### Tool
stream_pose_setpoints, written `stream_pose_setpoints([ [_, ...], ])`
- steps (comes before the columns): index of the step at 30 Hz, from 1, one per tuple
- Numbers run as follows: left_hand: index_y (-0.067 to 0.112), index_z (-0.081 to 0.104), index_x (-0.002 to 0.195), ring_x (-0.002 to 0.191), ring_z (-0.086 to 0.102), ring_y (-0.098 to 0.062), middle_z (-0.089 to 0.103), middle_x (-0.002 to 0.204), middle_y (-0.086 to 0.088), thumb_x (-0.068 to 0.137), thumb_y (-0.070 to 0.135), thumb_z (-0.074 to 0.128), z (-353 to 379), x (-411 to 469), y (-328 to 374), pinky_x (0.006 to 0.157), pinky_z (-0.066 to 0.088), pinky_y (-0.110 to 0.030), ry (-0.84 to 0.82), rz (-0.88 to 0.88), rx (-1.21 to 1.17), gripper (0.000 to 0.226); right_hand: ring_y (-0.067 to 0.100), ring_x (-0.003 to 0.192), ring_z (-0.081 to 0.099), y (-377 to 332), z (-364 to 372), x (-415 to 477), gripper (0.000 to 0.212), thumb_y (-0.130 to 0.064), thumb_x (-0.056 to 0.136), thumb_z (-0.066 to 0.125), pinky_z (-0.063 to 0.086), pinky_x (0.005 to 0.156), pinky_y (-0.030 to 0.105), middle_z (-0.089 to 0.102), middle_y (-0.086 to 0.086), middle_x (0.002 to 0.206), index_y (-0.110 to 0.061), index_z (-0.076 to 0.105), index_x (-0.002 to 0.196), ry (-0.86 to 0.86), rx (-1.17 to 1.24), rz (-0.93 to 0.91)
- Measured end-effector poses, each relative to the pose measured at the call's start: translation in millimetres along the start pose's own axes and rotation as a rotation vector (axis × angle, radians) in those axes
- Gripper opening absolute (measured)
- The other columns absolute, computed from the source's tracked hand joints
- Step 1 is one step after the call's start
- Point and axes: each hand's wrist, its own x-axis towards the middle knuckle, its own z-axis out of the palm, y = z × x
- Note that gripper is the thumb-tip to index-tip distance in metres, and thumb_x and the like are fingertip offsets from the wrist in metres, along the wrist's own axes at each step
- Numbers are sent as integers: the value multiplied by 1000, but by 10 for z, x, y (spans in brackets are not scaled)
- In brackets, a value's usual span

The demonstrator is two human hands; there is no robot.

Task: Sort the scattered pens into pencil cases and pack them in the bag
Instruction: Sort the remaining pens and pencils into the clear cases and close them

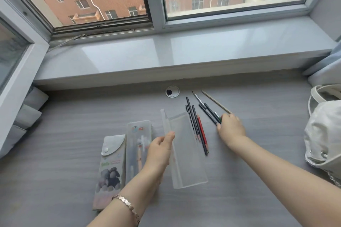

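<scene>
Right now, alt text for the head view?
The right hand grips a bunch of dark pens on a grey desk while the left hand holds the edge of an open clear pencil case. Loose pencils lie beside it, a flap pouch and a plastic case to its left, a white bag at the right edge.

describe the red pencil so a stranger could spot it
On the grey desk, find the open clear plastic pencil case at centre. A row of thin pencils lies along its right edge; the red pencil is the only bright one among black ones.
</scene>
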Motion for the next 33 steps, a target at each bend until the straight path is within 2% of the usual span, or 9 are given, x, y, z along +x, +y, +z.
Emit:
stream_pose_setpoints([
  [9, 16, 51, 106, 70, 43, 0, 48, 81, 11, 93, 39, 48, 61, -45, 10, 55, 35, -20, 29, -45, 78, 26, 30, 116, 49, 32, 127, -106, 26, 3, 91, 34, 44, 89, 38, 45, 15, 126, -3, 38, 116, -81, -225, -67],
  [14, 11, 54, 114, 71, 46, -2, 50, 80, 9, 92, 39, 49, 61, -52, -42, 55, 36, -22, 60, -64, 109, 36, 37, 103, 55, 145, -13, -289, 21, -18, 99, 32, 44, 81, 41, 55, 17, 114, -4, 45, 108, -118, 36, -154],
  [17, 12, 53, 113, 76, 48, -4, 50, 84, 10, 92, 40, 49, 39, -70, -45, 56, 36, -22, 58, -73, 130, 35, 28, 99, 56, 151, -355, -508, 24, -18, 97, 39, 43, 82, 34, 61, 6, 107, -17, 52, 116, -221, -16, -413],
  [18, 14, 53, 112, 78, 49, -6, 50, 84, 11, 92, 41, 48, 27, -76, -52, 59, 37, -23, 50, -75, 141, 34, 25, 93, 57, 144, -470, -558, 23, -15, 94, 47, 43, 84, 32, 62, 1, 100, -22, 56, 114, -185, -94, -559],
  [20, 17, 51, 107, 87, 48, -10, 49, 88, 12, 92, 42, 48, 25, -102, -55, 71, 37, -27, 18, -71, 169, 29, 20, 71, 60, 120, -642, -604, 36, -3, 73, 69, 47, 85, 35, 61, -5, 78, -29, 64, 97, 89, -299, -902],
  [22, 20, 52, 100, 91, 48, -9, 51, 93, 10, 92, 42, 48, 45, -132, -66, 78, 37, -28, -28, -48, 190, 23, 17, 66, 60, 70, -683, -663, 39, 2, 64, 61, 40, 95, 41, 58, -7, 69, -32, 66, 84, 230, -376, -1141],
  [24, 25, 53, 87, 81, 48, -1, 52, 88, 12, 92, 40, 49, 79, -185, -52, 70, 38, -22, -80, -22, 168, 17, 17, 74, 60, -12, -626, -720, 38, -4, 71, 41, 28, 103, 44, 58, -7, 72, -32, 64, 81, 217, -437, -1336],
  [28, 29, 54, 81, 80, 49, 4, 55, 87, 13, 92, 37, 51, 92, -241, -39, 66, 39, -15, -140, 2, 81, 14, 15, 96, 60, -90, -358, -806, 33, -5, 75, 47, 23, 110, 43, 63, -8, 87, -30, 64, 88, 130, -475, -1525],
  [33, 19, 58, 84, 73, 52, 0, 58, 80, 7, 91, 30, 54, 42, -215, -44, 57, 43, -10, -80, 34, 76, 14, 15, 110, 58, -124, -184, -820, 40, -6, 75, 40, 44, 99, 32, 67, -7, 106, -24, 65, 101, 75, -205, -1455],
])
